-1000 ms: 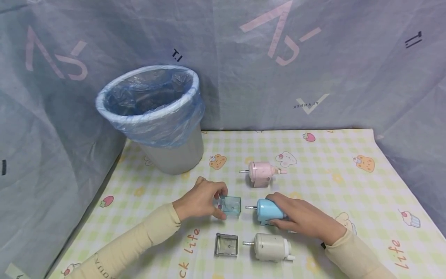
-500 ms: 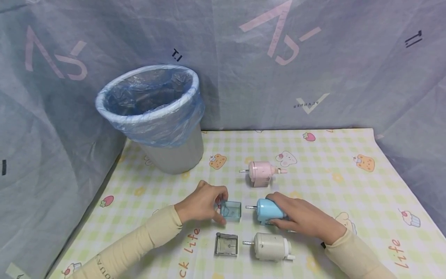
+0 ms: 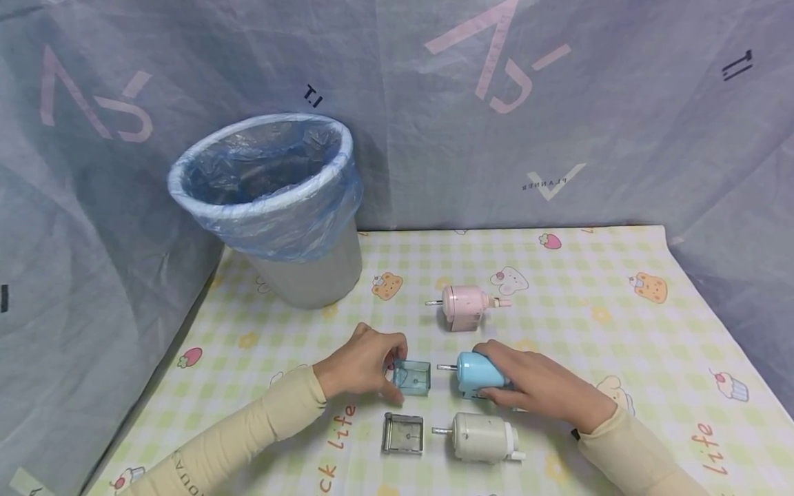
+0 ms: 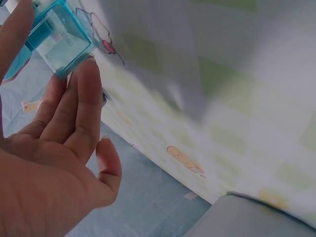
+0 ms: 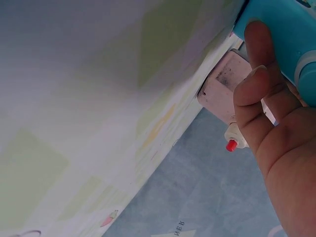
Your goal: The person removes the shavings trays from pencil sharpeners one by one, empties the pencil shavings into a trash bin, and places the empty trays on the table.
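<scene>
My left hand [image 3: 366, 362] pinches a clear teal shavings box [image 3: 414, 377] between thumb and fingers, its open side facing up in the head view. To its right, my right hand [image 3: 536, 382] grips the blue body of a hand-crank pencil sharpener [image 3: 479, 372], its metal cutter pointing left toward the box with a small gap between. The left wrist view shows the teal box [image 4: 64, 42] at the fingertips. In the right wrist view, the blue sharpener [image 5: 281, 29] lies against the fingers; my palm and fingers partly hide it.
Beyond the hands stands a pink sharpener [image 3: 465, 306]. Nearer lie a cream sharpener [image 3: 480, 439] and a grey clear shavings box [image 3: 404, 434]. A grey bin [image 3: 310, 279] with a blue liner stands at the back left on the checked tablecloth [image 3: 589, 275].
My left hand has shifted slightly nearer and tilted the teal box, so its inside shows more. My right hand and the blue sharpener have stayed in place.
</scene>
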The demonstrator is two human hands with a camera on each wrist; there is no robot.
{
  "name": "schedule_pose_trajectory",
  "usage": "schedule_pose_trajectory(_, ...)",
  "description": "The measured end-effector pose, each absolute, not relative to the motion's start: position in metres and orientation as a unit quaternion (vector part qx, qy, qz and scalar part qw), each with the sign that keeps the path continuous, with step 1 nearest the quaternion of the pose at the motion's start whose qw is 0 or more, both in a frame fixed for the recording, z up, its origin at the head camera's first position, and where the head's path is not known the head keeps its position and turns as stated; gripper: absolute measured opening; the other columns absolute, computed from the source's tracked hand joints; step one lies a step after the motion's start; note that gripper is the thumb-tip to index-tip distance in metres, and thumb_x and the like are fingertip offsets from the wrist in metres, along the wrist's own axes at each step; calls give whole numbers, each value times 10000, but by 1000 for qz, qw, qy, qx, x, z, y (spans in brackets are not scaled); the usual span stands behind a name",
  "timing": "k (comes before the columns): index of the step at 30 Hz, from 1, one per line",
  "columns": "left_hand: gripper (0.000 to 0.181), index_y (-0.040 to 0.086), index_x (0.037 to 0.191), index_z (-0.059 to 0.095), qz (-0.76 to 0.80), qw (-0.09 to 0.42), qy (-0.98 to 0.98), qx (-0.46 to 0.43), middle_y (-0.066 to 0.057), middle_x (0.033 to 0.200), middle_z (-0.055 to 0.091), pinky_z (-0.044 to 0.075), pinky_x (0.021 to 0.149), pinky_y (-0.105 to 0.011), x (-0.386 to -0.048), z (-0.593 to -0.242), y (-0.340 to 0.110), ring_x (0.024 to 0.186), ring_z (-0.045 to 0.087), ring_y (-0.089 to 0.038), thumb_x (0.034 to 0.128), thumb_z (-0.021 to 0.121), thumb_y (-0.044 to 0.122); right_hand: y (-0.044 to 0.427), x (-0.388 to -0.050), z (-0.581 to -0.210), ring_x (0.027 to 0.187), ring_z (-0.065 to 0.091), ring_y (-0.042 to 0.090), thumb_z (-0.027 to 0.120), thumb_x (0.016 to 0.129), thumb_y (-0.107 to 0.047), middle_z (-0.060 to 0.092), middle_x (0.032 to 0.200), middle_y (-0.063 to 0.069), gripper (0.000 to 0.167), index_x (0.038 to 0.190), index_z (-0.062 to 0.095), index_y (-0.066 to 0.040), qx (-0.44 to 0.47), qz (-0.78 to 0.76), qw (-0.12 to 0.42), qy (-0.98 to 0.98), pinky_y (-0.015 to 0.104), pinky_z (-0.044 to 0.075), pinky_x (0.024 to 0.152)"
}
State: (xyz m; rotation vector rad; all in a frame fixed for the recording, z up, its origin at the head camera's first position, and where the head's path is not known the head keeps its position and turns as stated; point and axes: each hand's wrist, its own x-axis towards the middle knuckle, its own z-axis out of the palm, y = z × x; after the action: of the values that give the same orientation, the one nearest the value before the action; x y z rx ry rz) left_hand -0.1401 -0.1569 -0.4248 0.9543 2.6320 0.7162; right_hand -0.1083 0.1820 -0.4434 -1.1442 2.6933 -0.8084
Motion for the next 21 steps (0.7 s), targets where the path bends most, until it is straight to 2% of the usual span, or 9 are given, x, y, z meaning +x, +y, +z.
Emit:
schedule_pose_trajectory(10,573,171,997,640,229,148,905,328,66,799,688,303,938,-447,-142,-426,-157,717,554,-47,633,1058,315,182,-109,-443,807,540,5,716,1042,-415,582,1037,-131,460,1396,511,-207,-384,-270,44,882,280,507,705)
schedule_pose_trajectory(21,570,183,985,617,212,152,908,327,26,785,682,294,937,-464,-141,-425,-155,682,523,-66,650,1056,324,182,-109,-443,813,547,3,710,1045,-419,586,1045,-133,452,1399,510,-222,-382,-270,50,883,282,511,712)
